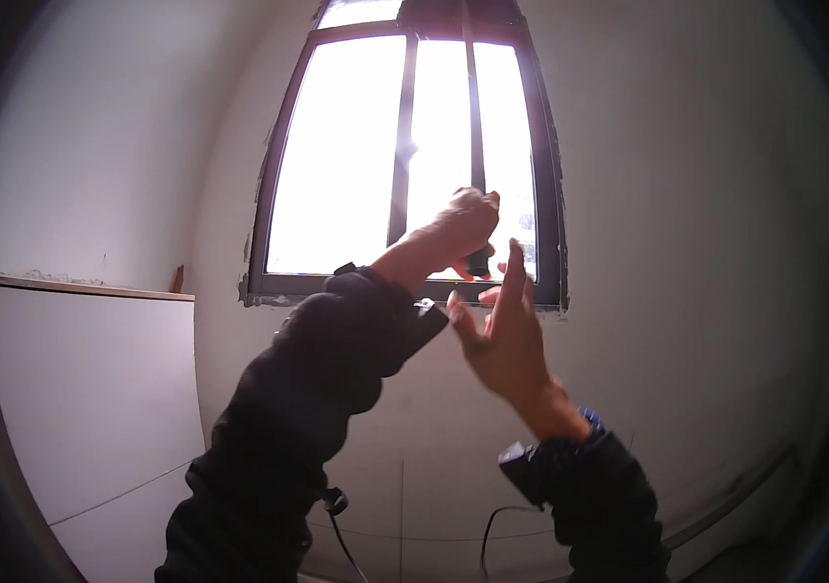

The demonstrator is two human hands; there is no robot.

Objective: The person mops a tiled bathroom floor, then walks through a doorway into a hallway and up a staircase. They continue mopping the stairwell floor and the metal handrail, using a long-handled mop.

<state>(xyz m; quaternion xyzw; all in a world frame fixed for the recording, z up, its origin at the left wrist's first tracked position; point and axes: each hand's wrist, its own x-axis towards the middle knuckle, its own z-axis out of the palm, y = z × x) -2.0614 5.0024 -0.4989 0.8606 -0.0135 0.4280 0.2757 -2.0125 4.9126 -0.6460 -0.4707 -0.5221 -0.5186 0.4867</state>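
Note:
A long, thin dark pole (477, 124) rises in front of a bright window, with its thicker dark lower end (477, 262) near the bottom of the frame. My left hand (465, 215) is closed around the pole a little above that end. Just below and to the right, my right hand (505, 331) has its fingers spread, with nothing seen in it. Both wrists carry small dark devices, and cables hang below the sleeves. The upper end of the pole is lost against the dark area at the top of the window.
The dark window frame (400, 146) is set in a pale wall (676, 218) with rough edges around it. White panelling with a ledge (94, 288) stands at the left, and a small brown object (178, 279) is on the ledge. A dark rail-like edge runs low at the right.

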